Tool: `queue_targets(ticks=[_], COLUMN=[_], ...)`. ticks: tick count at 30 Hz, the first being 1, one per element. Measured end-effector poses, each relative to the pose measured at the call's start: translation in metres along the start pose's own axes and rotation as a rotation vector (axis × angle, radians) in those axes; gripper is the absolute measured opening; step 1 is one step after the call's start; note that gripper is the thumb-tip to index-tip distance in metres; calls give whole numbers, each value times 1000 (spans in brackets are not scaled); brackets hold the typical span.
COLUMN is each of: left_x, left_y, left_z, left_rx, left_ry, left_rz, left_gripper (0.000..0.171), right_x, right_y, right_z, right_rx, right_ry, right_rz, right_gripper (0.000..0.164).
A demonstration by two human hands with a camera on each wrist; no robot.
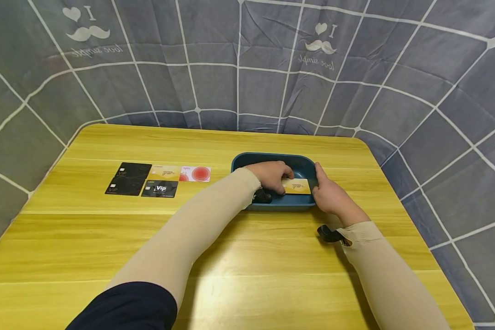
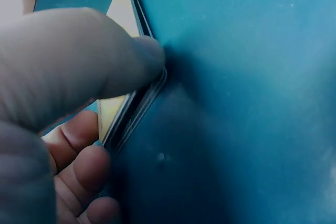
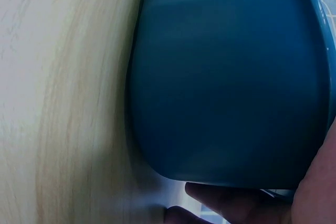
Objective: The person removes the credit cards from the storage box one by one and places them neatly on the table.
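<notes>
A blue rectangular plastic bin (image 1: 278,207) stands on the wooden table. My left hand (image 1: 271,175) reaches down into it and pinches a small stack of cards (image 1: 296,186), the top one yellow-gold with dark lettering. In the left wrist view the thumb (image 2: 142,59) lies across the edge of the stack (image 2: 123,11), fingers curled beneath, and layered card edges show, slightly fanned. My right hand (image 1: 329,192) holds the bin's right end; in the right wrist view its fingers (image 3: 231,200) lie against the outside of the end wall (image 3: 231,174).
To the left, several cards lie flat in a block: two black VIP cards (image 1: 134,170), a yellow card (image 1: 163,173), a white card with red circles (image 1: 195,174) and a dark Vip card (image 1: 159,189). Behind the table (image 1: 247,256) hangs a grey checked curtain (image 1: 214,87).
</notes>
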State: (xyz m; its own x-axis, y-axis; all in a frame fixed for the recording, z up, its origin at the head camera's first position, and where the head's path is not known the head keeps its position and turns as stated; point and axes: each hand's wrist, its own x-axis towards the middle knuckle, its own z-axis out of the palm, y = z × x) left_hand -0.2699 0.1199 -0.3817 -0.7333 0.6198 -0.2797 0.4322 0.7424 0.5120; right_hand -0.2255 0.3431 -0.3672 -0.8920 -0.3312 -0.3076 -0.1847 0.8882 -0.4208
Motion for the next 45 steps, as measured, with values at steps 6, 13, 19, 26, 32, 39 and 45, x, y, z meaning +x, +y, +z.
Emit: queue_targets(ticks=[6,13,19,26,32,39,45], left_x=[1,-2,-4,-4,-4,-4,-3], left_y=[-1,2,4,3,4,4,3], left_z=[0,-2,-4,-4,-5,-6,-5], left_rx=[-20,-29,-51,-51,-53,-58,-69], left_ry=[13,9,7,10,12,14,21], left_rz=[-3,-20,-24,-22,-13,10,11], left_gripper=[58,59,59,58,59,58,56], right_x=[2,1,1,0,0,2,4], right_y=[1,1,-1,-2,-2,-1,0], right_z=[0,-1,-2,-3,-4,-4,-3], right_rx=[2,-10,-7,0,8,-4,3], right_ry=[-3,0,-8,-16,-17,-19,-14], right_rz=[5,-1,15,18,9,14,19], right_gripper=[74,74,74,74,74,75,74])
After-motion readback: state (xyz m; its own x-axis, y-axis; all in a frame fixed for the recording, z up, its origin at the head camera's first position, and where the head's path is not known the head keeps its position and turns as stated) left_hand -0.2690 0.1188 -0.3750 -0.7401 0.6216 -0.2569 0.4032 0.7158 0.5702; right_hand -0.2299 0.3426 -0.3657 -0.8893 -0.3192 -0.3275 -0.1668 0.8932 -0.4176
